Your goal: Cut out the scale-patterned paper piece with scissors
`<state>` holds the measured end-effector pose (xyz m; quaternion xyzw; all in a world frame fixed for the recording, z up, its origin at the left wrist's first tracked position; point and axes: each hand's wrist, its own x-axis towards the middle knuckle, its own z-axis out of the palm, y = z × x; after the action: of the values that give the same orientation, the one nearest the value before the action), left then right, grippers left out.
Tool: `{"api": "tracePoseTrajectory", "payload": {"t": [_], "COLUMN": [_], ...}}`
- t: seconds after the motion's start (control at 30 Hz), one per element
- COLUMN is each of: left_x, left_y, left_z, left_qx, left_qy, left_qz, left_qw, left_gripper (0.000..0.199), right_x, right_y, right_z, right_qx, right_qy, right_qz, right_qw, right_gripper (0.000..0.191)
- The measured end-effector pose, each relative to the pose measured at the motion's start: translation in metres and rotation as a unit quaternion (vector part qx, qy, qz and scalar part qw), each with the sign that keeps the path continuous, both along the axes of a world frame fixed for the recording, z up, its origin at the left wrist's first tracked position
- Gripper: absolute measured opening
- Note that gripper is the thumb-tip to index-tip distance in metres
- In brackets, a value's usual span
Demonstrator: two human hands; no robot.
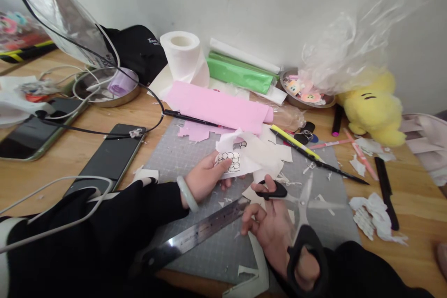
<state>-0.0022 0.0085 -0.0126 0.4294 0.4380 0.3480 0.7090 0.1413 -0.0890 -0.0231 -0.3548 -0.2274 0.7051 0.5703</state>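
Observation:
My left hand, with a pale bangle at the wrist, is closed on a small white paper that bears black scalloped lines. Black-handled scissors hang on my right hand, one finger and the thumb through the loops and the blades spread apart, pointing up and to the right. The other fingers of that hand are curled, palm up. White paper pieces lie just beyond the patterned paper. Beneath both hands is a grey cutting mat, with a metal ruler lying slantwise across its near part.
Behind the mat lie pink paper, a white roll and green packets. Two phones and cables sit at left. On the right are a yellow plush toy, a metal bowl, pens, a black knife and crumpled paper.

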Motion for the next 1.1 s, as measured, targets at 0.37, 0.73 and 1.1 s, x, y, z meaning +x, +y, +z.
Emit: {"api": "tracePoseTrajectory", "payload": {"t": [0.37,0.73,1.1], "left_x": [0.001,0.000,0.000], "left_y": [-0.001,-0.001,-0.002], "left_z": [0.005,0.002,0.002], "left_qx": [-0.019,-0.019,-0.016], "left_qy": [-0.001,-0.006,0.003], "left_qz": [0.016,0.012,0.004], "left_qw": [1.000,1.000,1.000], "left_gripper": [0.020,0.019,0.023], "right_x": [0.001,0.000,0.002], "right_y": [-0.015,-0.023,-0.010], "right_z": [0.016,-0.007,-0.011], "right_qx": [-0.073,-0.103,-0.068], "right_qy": [-0.100,0.071,0.167], "right_qz": [0.121,0.384,0.361], "right_qw": [0.985,0.915,0.915], "right_gripper": [0.058,0.089,0.077]}}
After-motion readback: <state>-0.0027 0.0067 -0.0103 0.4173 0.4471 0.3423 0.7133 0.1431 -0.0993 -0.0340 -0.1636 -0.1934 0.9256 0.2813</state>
